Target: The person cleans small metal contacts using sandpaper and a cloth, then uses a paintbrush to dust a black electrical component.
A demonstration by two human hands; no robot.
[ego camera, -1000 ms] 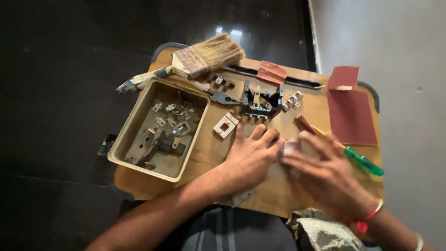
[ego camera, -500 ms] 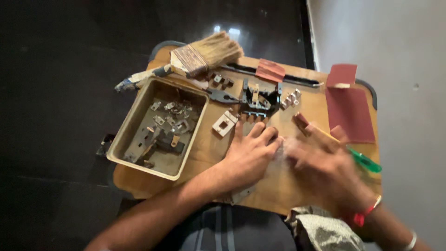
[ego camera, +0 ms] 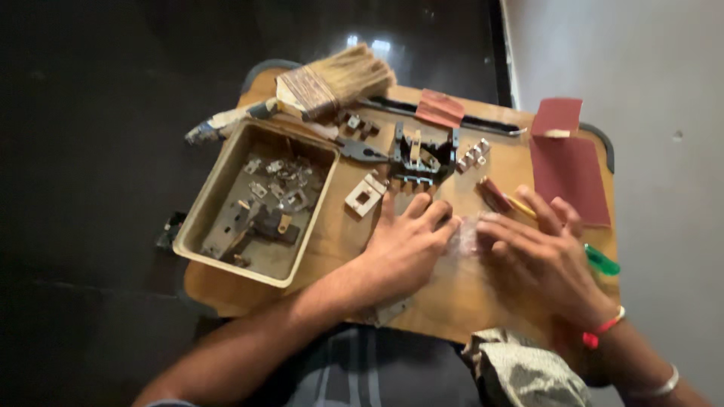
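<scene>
Left hand: the left hand (ego camera: pixel 407 245) is lying flat, palm down, on the wooden surface (ego camera: pixel 452 298), fingers spread apart and gripping nothing, its fingertips touching the edge of a small clear plastic piece (ego camera: pixel 464 237).
Right hand: the right hand (ego camera: pixel 543 260) is also pressing flat with fingers apart, its fingertips meeting the plastic piece from the other side; motion blur is hiding whether they are pinching it.
Plastic piece: lying between the two hands, near the middle of the surface.
Screwdriver: a yellow-shafted screwdriver with a green handle (ego camera: pixel 602 261) is running under the right hand, its handle sticking out by the wrist.
Tray: a shallow beige tray (ego camera: pixel 219 196) is sitting left of the left hand, holding small metal parts and a dark fitting.
Above the hands: a black metal assembly (ego camera: pixel 422 154), a white square block (ego camera: pixel 365 195) and pliers (ego camera: pixel 362 152) are lying close together.
Far edge: a wide paintbrush (ego camera: pixel 332 83) is resting at the back.
Right side: sheets of red sandpaper (ego camera: pixel 567 173) are covering the corner.
</scene>
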